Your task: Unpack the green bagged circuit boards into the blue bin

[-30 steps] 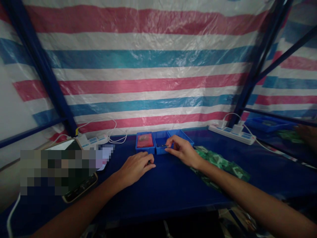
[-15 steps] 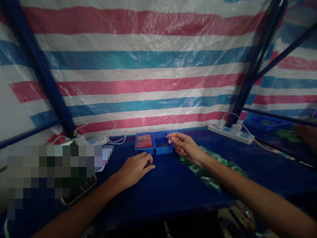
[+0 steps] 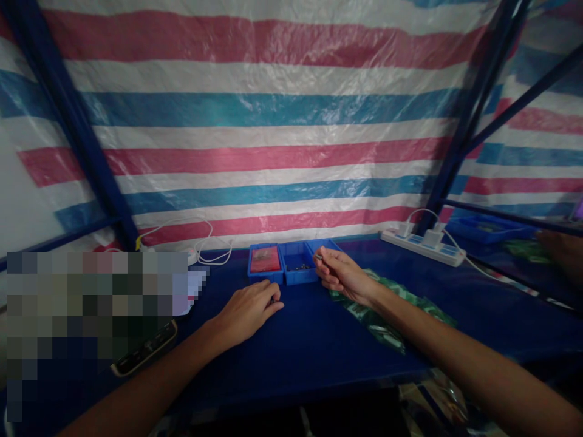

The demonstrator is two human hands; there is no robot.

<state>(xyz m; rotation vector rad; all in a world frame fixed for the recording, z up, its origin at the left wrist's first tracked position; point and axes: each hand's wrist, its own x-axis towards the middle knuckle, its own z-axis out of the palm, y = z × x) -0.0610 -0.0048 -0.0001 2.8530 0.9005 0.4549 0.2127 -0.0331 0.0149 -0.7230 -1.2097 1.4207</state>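
My right hand [image 3: 339, 276] is closed in a pinch on a small shiny metal part [image 3: 319, 257], too small to name. It hovers at the front right of a blue bin [image 3: 304, 279] with several small metal pieces [image 3: 300, 267] at its bottom. On the blue tabletop rests my left hand [image 3: 246, 309], fingers curled round a small dark piece [image 3: 273, 300] that is mostly hidden. Just beyond it stands another blue bin [image 3: 250, 267] with a red packet [image 3: 265, 259] inside. A third blue bin [image 3: 328, 244] is partly covered by my right hand.
Green-and-clear packets [image 3: 380, 328] lie under my right forearm. White power strips [image 3: 423, 247] with plugs and cables sit at the back on both sides. At left is a dark-edged device [image 3: 146, 349], mostly blurred out. A co-worker's hand [image 3: 560, 249] shows at far right.
My right hand has drawn back slightly to the right from over the middle bin, the metal part still in its pinch. My left hand has hardly moved.
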